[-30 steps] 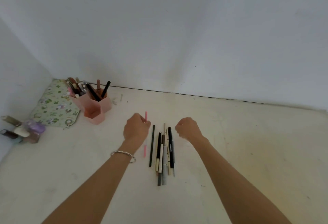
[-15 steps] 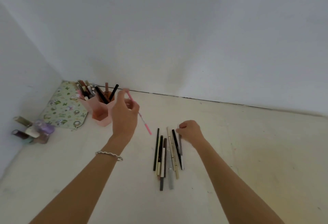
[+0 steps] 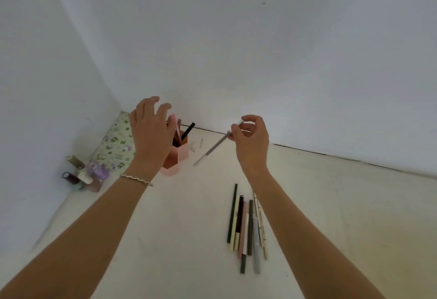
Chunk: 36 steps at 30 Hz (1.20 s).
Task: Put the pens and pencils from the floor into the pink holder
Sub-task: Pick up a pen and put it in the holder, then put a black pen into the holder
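Grey pen (image 3: 216,145) pinched in right hand (image 3: 251,141); left hand (image 3: 151,136) fingers spread, empty, blocking pink holder (image 3: 176,160); collision could tip it.

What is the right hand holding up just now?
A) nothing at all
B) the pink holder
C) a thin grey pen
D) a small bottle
C: the right hand pinches a thin grey pen in the air, slanting down toward the pink holder.

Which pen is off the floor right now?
The slim grey pen, pinched in the right hand and tilted midair. The row of pens lies flat on the floor.
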Motion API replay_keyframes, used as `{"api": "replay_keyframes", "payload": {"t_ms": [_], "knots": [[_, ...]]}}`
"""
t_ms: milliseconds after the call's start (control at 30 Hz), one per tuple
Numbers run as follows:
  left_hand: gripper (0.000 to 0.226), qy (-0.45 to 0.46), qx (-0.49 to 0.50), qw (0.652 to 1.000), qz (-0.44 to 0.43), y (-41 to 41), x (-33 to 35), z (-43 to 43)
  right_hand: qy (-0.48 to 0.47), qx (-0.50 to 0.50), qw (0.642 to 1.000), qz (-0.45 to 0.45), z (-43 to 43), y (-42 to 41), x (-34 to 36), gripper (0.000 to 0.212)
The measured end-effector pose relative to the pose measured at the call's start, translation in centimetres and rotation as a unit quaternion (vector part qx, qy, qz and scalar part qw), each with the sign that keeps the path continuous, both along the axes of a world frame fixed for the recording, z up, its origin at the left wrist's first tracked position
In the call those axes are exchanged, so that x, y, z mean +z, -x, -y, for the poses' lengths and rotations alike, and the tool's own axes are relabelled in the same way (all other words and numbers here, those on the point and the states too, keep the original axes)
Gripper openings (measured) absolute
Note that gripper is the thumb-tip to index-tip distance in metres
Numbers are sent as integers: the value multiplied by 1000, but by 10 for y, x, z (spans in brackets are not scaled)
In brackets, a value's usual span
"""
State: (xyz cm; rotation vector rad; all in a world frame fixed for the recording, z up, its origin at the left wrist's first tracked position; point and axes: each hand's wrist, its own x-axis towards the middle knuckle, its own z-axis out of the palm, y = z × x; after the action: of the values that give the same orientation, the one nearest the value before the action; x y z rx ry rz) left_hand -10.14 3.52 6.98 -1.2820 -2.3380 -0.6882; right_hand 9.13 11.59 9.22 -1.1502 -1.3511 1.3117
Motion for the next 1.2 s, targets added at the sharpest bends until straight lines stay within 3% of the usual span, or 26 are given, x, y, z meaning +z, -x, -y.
{"api": "replay_keyframes", "payload": {"t_ms": [167,300,367,433,467,533,633,767,1033,1200], "knots": [[35,-90,0,995,48,10,14,27,-137,-37,990,-27,11,50,2,25],[36,-117,-40,989,85,3,18,42,-207,68,971,93,16,76,-24,17],[35,-128,-50,985,107,-6,17,46,-256,119,943,174,19,79,-39,10],[32,-121,-49,983,132,-18,11,49,-328,113,914,212,21,77,-49,17],[30,-104,-50,982,151,-28,5,49,-332,91,916,207,21,71,-49,20],[23,-30,-45,974,221,-48,-10,46,-305,43,934,179,17,58,-45,24],[18,153,-47,919,360,-91,-40,37,-238,-10,958,157,2,22,-40,30],[24,288,-57,866,405,-144,-73,28,-190,-50,965,174,-13,-31,-38,34],[24,336,-13,874,350,-191,-88,12,-128,-120,963,203,-19,-117,-55,27],[30,342,-9,842,418,-194,-94,2,-109,-131,964,206,-16,-138,-65,24]]}}
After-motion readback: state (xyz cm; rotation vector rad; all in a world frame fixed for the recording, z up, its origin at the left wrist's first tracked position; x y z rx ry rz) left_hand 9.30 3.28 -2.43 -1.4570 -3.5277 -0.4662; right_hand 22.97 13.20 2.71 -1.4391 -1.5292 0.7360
